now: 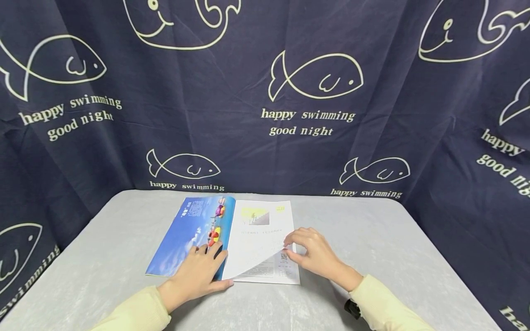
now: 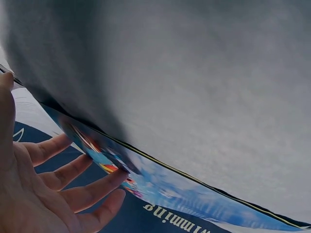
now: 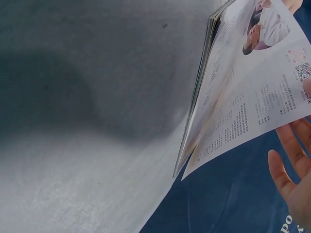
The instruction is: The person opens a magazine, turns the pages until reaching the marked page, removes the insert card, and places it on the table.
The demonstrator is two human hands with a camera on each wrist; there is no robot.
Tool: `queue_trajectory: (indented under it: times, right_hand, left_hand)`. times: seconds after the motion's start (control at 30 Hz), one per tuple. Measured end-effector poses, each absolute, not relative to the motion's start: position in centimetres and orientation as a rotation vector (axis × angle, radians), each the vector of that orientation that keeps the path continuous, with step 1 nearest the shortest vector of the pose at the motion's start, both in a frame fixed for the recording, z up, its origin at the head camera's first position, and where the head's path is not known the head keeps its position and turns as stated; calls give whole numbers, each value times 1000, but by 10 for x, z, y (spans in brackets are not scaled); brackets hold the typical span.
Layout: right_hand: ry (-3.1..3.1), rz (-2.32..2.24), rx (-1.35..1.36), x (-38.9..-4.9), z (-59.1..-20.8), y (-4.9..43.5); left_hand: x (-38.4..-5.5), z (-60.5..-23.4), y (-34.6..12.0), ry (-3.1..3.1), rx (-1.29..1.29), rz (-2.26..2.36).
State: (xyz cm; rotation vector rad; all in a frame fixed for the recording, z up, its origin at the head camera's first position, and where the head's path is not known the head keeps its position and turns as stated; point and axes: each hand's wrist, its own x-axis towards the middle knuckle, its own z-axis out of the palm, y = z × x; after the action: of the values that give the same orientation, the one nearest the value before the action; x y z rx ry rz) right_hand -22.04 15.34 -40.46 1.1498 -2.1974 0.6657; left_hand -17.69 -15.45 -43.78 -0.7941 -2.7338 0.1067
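An open magazine (image 1: 175,243) lies on the table, its left side showing blue sky, sea and bright kayak-like shapes. Across the lower left page and the fold rests my left hand (image 1: 199,275), fingers spread, thumb at the bottom edge. In the left wrist view, the fingertips (image 2: 121,174) touch the blue picture. My right hand (image 1: 316,255) pinches the outer edge of a white page (image 1: 250,246), whose lower corner is lifted. Beneath it a printed page (image 1: 271,271) with a QR code shows. The right wrist view shows the page's printed underside (image 3: 243,111) bowed away from the stack.
A grey cloth covers the table (image 1: 360,230). Behind and at both sides hangs a dark blue curtain (image 1: 248,151) with white fish outlines and lettering. Something black (image 1: 352,309) sits at the right wrist by the pale yellow sleeve (image 1: 383,303).
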Motion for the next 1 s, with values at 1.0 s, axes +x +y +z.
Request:
queue_trajectory:
  times: [1.0]
  right_hand:
    - [-2219, 697, 1037, -218, -402, 162]
  left_hand:
    - [-179, -434, -156, -2746, -735, 8]
